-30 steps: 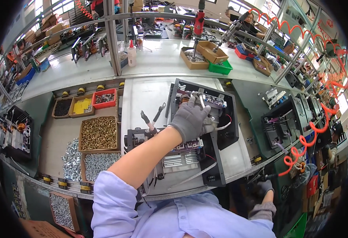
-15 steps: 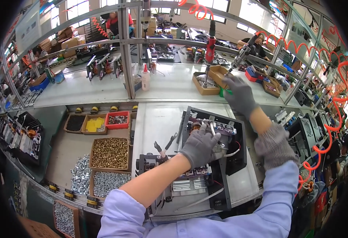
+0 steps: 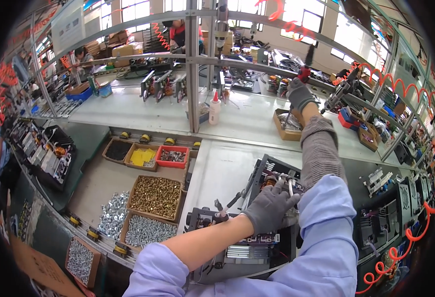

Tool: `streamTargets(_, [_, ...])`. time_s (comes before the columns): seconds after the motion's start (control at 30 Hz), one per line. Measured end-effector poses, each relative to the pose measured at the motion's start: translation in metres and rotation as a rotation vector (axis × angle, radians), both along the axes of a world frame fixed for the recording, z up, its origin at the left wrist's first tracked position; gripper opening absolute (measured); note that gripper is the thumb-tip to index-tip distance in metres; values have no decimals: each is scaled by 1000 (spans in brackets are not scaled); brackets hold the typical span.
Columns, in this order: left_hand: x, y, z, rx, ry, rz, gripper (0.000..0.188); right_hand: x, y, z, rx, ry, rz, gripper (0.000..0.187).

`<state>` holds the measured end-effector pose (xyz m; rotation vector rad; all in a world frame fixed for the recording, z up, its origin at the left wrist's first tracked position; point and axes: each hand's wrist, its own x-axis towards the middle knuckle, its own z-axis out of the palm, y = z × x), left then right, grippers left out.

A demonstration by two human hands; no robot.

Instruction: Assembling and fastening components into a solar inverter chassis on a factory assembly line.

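My right hand (image 3: 300,94), gloved in grey, is raised at the far side of the bench, its fingers wrapped round a hanging red and black power screwdriver (image 3: 304,73). Below the fist, the tool's shaft reaches down by a cardboard box of small parts (image 3: 288,133). My left hand (image 3: 269,210), also gloved, lies on the inside of an open black metal chassis (image 3: 257,179). Its fingers and thumb close about a white cable (image 3: 291,186) there; the fingertips' exact contact is partly hidden. My right forearm covers the chassis's right side. A second circuit assembly (image 3: 249,251) with silver fins sits nearer to me.
On the left are boxes of brass fasteners (image 3: 155,197) and silver screws (image 3: 148,231), plus a red tray (image 3: 173,156). A white bottle with a red tip (image 3: 214,108) stands by the metal upright (image 3: 192,74). Another driver (image 3: 339,94) hangs right of my right hand.
My right hand has moved up and away from me and now grips the red screwdriver. The left hand keeps its place on the chassis. The whole view has shifted.
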<state>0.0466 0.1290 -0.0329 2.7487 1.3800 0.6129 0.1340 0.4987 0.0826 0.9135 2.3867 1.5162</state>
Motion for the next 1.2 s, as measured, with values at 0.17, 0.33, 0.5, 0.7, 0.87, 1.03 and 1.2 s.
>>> streamTargets(0.17, [3,4,-7,89,-131,-24,61,25,-37,62,344,144,261,12])
streamTargets(0.33, [0,9,-13,195,-190,-39,60,58,-128,75,242,313,309,18])
streamTargets(0.5, [-2,9,-20,221,-196,-29,60,143,-203,3,-98,508,-4,29])
streamTargets(0.7, [2,6,-14,225,-205,-55,59,181,-254,-53,-343,673,-355,17])
streamTargets(0.87, [5,7,-16,229,-198,-54,59,154,-253,-69,-540,610,-455,23])
streamTargets(1.03, [6,8,-14,129,-149,-53,63,125,-252,-61,-662,502,-570,28])
streamTargets(1.2, [4,4,-5,18,-73,34,68,113,-251,-64,-667,533,-515,25])
